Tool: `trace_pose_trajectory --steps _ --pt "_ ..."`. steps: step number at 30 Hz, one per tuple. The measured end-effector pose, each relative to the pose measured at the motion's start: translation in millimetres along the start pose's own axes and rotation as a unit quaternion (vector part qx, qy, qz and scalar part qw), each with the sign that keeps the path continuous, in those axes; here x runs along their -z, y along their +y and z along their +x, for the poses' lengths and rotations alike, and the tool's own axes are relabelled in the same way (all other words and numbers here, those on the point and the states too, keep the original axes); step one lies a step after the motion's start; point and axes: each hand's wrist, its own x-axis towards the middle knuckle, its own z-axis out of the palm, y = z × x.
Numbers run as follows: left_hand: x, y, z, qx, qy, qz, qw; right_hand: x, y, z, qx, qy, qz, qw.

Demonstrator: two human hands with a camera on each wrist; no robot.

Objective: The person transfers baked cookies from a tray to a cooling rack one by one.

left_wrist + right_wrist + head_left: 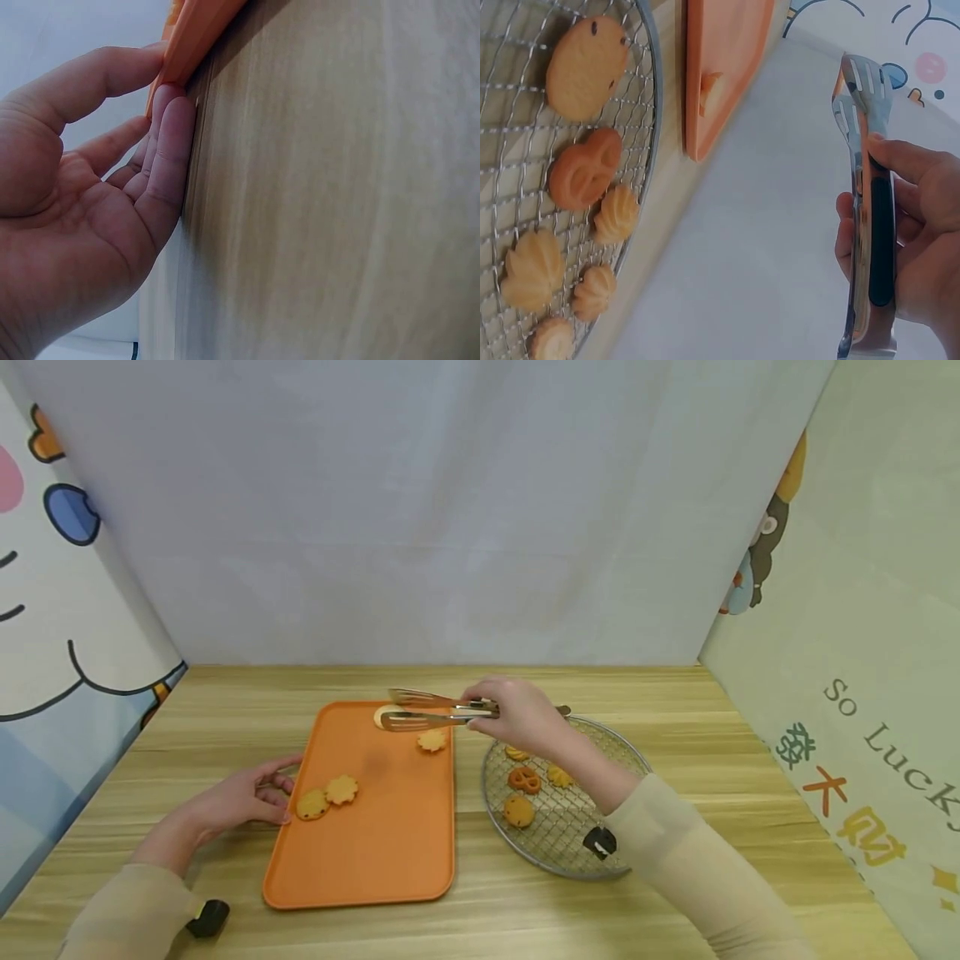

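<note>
My right hand [519, 712] grips metal tongs [442, 721] with dark grips, held level above the upper right part of an orange tray [382, 852]. In the right wrist view the tongs' slotted ends hold nothing. My left hand [236, 795] holds the tray's left rim, thumb and fingertips against it in the left wrist view. A spotted round cookie [312, 805] and a flower-shaped cookie [342, 789] lie on the tray's left side. Another flower-shaped cookie [432, 741] sits at upper right, beside a pale round cookie [380, 717] partly hidden by the tongs.
Right of the tray stands a round wire mesh rack [551, 839], partly under my right forearm. It bears a pretzel-shaped cookie [524, 780], a spotted round cookie [518, 812] and several ridged cookies [532, 271]. A pale curtain [420, 568] borders the wooden table's back.
</note>
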Motion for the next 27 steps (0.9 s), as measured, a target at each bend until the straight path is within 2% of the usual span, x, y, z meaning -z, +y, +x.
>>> trace_pose_trajectory --steps 8,16,27 --pt "0.6 -2.3 1.8 0.006 0.001 -0.002 1.0 17.5 11 -18 -0.001 0.01 0.011 1.0" --pt "1.3 -3.7 1.1 -0.005 0.002 0.008 1.0 34.5 21 -38 0.009 0.03 0.006 0.999" --pt "1.5 -4.0 1.9 0.002 0.003 0.006 1.0 48.7 41 -69 0.016 0.053 0.004 0.998"
